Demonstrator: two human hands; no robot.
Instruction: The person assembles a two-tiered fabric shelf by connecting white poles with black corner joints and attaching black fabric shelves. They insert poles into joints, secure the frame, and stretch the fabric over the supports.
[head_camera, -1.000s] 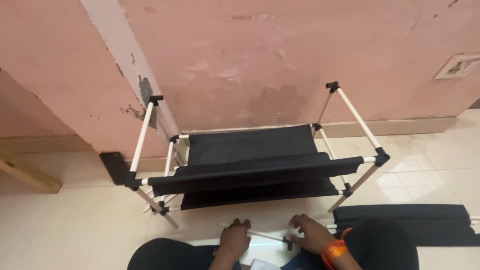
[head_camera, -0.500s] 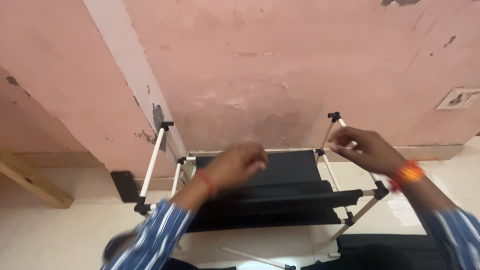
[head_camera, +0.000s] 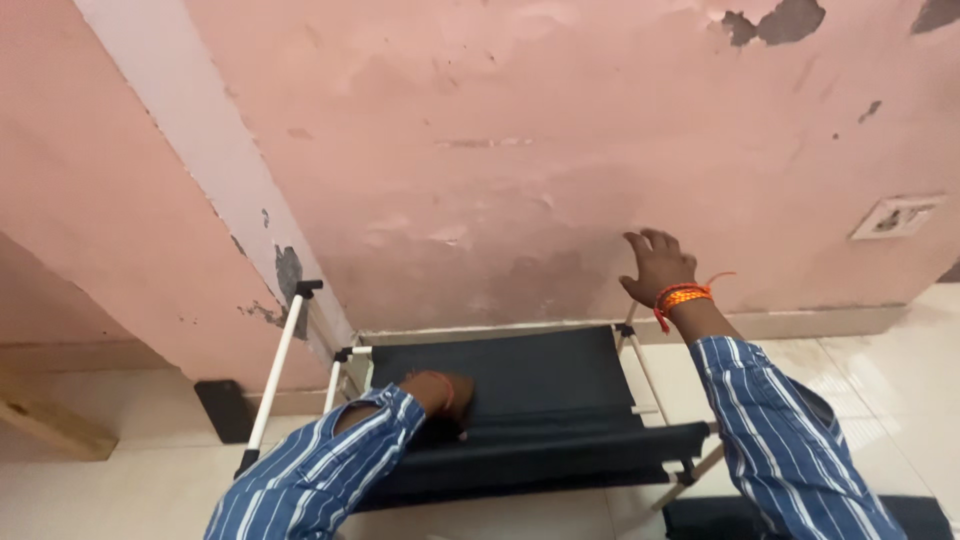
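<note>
A small rack of white tubes (head_camera: 275, 375), black corner joints and dark fabric shelves (head_camera: 520, 385) stands against the pink wall. My right hand (head_camera: 655, 268), with an orange thread band at the wrist, sits over the top of the rack's rear right upright tube (head_camera: 628, 318), its fingers curled around the tube's end. My left hand (head_camera: 432, 388) reaches down onto the upper fabric shelf near its front edge. Its fingers are hidden in the dark cloth. Both arms wear blue striped sleeves.
The pink wall (head_camera: 480, 150) has peeling paint and a white socket plate (head_camera: 893, 216) at the right. A wooden piece (head_camera: 45, 428) and a black block (head_camera: 222, 410) lie at the wall's base. Another dark fabric piece (head_camera: 700, 520) lies on the tiled floor, bottom right.
Both hands rose from a tube near my lap to the rack. Since then my left hand has dropped onto the shelf, while my right hand stays on the rear right tube.
</note>
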